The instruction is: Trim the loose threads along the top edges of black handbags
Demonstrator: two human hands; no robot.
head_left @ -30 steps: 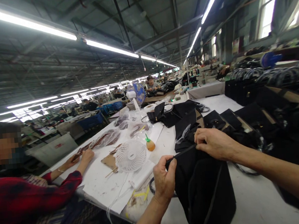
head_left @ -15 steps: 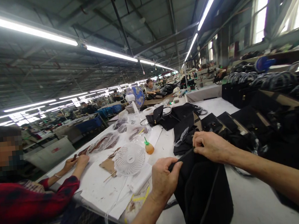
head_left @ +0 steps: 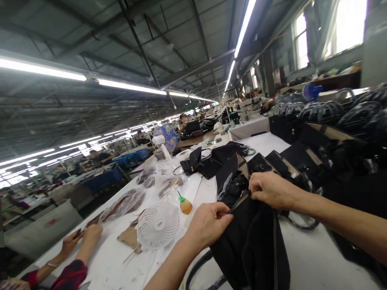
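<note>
Where the long white counter [head_left: 312, 261] runs down a steel-roofed factory hall under strip lights, a black fabric handbag [head_left: 253, 252] stands at its near edge. The left hand [head_left: 207, 225] and right hand [head_left: 272, 190] each pinch the bag's top rim, apparently stretching the opening taut between them. Finished black bags [head_left: 313, 125] crowd the far right edge. A small white desk fan [head_left: 157, 219] lies face-up toward the left edge, an orange glue bottle [head_left: 185, 204] just beside it. A co-worker's hands [head_left: 82, 236] rest at the left edge.

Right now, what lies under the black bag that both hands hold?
Under the black bag shows the white table and a dark looped strap. What lies directly beneath its body is covered.
</note>
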